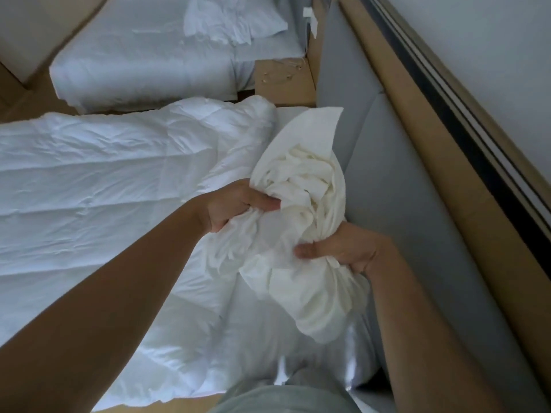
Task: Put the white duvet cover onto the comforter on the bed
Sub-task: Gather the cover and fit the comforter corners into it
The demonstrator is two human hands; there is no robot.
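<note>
Across the near bed (287, 113) a white quilted comforter (104, 180) lies spread out and wrinkled, its top corner rumpled up close to the grey padded headboard (417, 180). A second bed (143, 61) stands beyond it, made up in white, with a heap of crumpled white linen (235, 22) on top. Between the two beds sits a wooden nightstand (286, 87) with a thin cable lying on it.

The person stands at the head end, both bare arms stretched forward. Held between the hands, above the comforter's edge beside the headboard, is the white duvet cover (307, 198), bunched into a loose wad with one flat flap sticking up and the rest hanging down. The left hand (235, 204) grips the bundle's left side, thumb laid along the gathered folds. The right hand (337, 248) clutches it lower on the right, thumb pressing cloth against the curled fingers.
</note>
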